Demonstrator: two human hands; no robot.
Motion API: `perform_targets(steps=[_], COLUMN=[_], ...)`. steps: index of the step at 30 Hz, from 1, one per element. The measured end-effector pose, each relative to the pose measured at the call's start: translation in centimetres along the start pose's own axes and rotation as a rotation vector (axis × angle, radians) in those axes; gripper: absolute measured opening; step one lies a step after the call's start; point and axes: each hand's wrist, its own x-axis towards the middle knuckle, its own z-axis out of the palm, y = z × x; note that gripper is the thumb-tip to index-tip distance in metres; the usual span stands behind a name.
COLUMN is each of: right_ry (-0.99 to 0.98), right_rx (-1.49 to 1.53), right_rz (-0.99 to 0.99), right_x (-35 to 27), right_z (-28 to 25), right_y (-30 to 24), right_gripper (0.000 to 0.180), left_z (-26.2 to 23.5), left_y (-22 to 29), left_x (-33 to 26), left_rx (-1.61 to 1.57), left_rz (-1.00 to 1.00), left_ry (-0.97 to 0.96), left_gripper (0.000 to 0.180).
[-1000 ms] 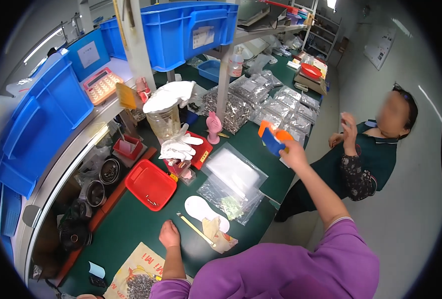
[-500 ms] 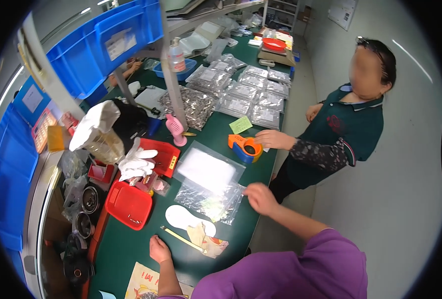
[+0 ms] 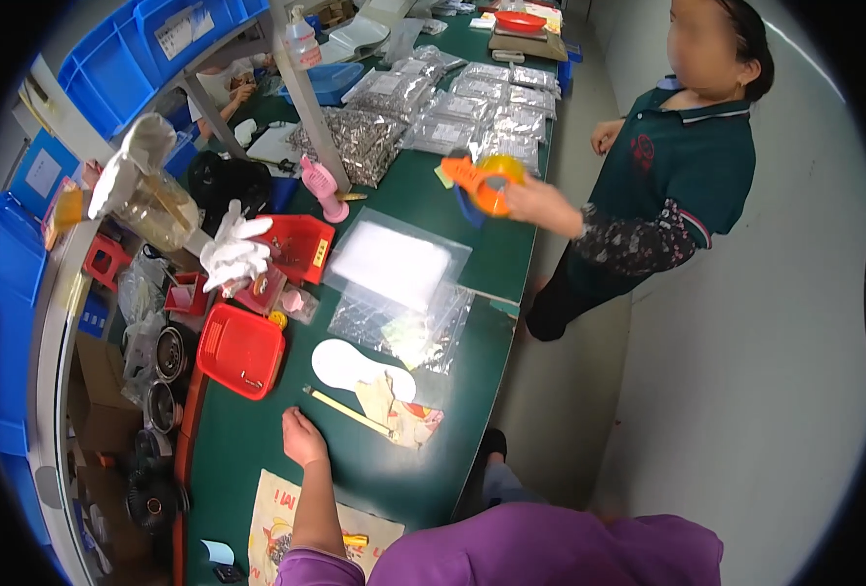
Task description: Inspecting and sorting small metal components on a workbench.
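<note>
My left hand point(image 3: 303, 437) rests on the green table point(image 3: 472, 342) with its fingers curled and nothing in it. Just right of it lie a thin wooden stick point(image 3: 347, 410), a white oval piece point(image 3: 347, 363) and a crumpled printed wrapper point(image 3: 401, 415). My right hand is out of view; only my purple sleeve point(image 3: 550, 552) shows at the bottom edge. A co-worker in a dark green shirt point(image 3: 682, 186) stands across the table's edge and holds an orange tape dispenser point(image 3: 486, 181) over the table.
A red tray point(image 3: 240, 350) sits left of the stick, with white gloves point(image 3: 232, 252) and a red bin point(image 3: 301, 244) behind it. Clear bags point(image 3: 399, 293) lie mid-table, several filled bags point(image 3: 472, 107) farther back. Blue crates point(image 3: 8, 322) line the left shelf.
My right hand held out the orange tape dispenser, the co-worker took it, and my right arm drew back out of view. My left hand stayed on the table.
</note>
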Motion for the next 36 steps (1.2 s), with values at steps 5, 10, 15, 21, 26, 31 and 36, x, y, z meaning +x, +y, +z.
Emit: perform_targets(steps=[5,10,15,21,26,31,36], right_ry=[0.034,0.087,0.149,-0.261,-0.569,-0.287,-0.461], right_rx=[0.143,0.181,0.187,0.118,0.014,0.737,1.533], right_rz=[0.038,0.033,0.006,0.13,0.305,0.489,-0.05], right_x=[-5.1,-5.1,2.5,9.4,16.6,32.3,35.1], right_z=[10.5,13.4,16.2,19.9,2.5,-1.9,-0.9], right_y=[-5.6,-8.2,-11.0,-18.2,-1.6,-11.7,-25.4], right_gripper=[0.04,0.044,0.047,0.05,0.053,0.06,0.083], left_z=[0.0,0.6,-9.1,-25.3,-29.8,-28.8,-25.6], left_y=[0.7,-4.1,-4.4,-7.4,-14.4,-16.7,-18.2], left_x=[0.4,1.6,-2.5,-13.8,-23.8,-36.8,-49.0], left_rx=[-0.003,-0.402,-0.955,-1.138,-1.53,-1.987,-2.053], left_rz=[0.054,0.061,-0.013,-0.152,-0.608,-0.633,-0.623], left_ry=[0.055,0.061,-0.088,-0.041,-0.102,-0.256,-0.412], left_gripper=[0.024,0.025,0.022,0.022,0.017,0.006,0.013])
